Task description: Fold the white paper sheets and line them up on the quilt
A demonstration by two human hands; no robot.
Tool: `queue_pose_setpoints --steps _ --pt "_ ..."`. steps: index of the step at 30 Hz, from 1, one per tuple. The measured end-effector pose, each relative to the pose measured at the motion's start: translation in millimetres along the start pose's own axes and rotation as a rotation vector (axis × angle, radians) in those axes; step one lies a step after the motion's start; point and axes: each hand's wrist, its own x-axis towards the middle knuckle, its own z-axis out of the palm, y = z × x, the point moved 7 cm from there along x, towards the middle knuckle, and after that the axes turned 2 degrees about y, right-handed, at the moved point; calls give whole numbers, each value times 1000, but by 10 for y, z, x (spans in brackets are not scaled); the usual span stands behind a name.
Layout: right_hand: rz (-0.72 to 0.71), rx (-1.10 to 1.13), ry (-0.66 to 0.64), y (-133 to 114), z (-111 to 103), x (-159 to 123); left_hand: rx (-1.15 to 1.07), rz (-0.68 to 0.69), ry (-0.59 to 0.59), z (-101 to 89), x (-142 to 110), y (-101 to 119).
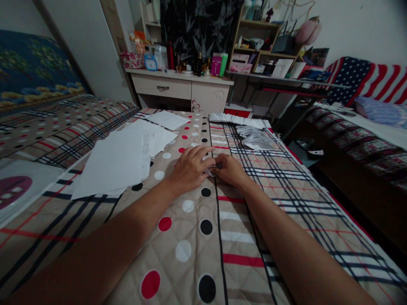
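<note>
Both hands meet over the patterned bedspread (197,207), around a small whitish piece (209,170) that looks like folded paper and is mostly covered by fingers. My left hand (190,168) has its fingers bent over the piece from the left, with the thumb pointing at the right hand. Pinched at the piece's right edge is my right hand (231,170), its thumb and forefinger together. To the left lies a spread pile of white paper sheets (114,156). Beyond the right hand, a fanned stack of grey-white folded pieces (254,137) rests on the bedspread.
A long white crumpled strip (238,120) lies at the bed's far edge, and another sheet (168,120) beyond the pile. A plastic bag (28,182) sits at left. Past the bed stand a white dresser (162,86) with bottles and a metal-legged table (286,84).
</note>
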Motion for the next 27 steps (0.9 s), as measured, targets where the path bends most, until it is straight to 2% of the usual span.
queue_pose_setpoints --steps 4,9,15,17,20,23,25,27 --pt "60 -51 -70 -6 19 14 41 90 11 0 -12 103" --pt "69 -115 -93 -23 18 26 78 19 -32 51 -6 58" --pt "8 -193 -83 -94 6 20 43 -39 -104 87 -7 9" --pt "9 -145 -85 -71 6 26 -7 -82 -100 103 -18 -56" --pt "52 48 -105 28 -3 43 -95 -148 -94 154 -45 -173" --pt "96 231 -204 108 8 42 -153 -178 -93 211 -67 -256" --pt "106 285 -272 121 16 29 -179 -182 -81 235 -75 -289" --pt "91 290 -280 114 12 24 -203 -186 -60 249 -78 -316"
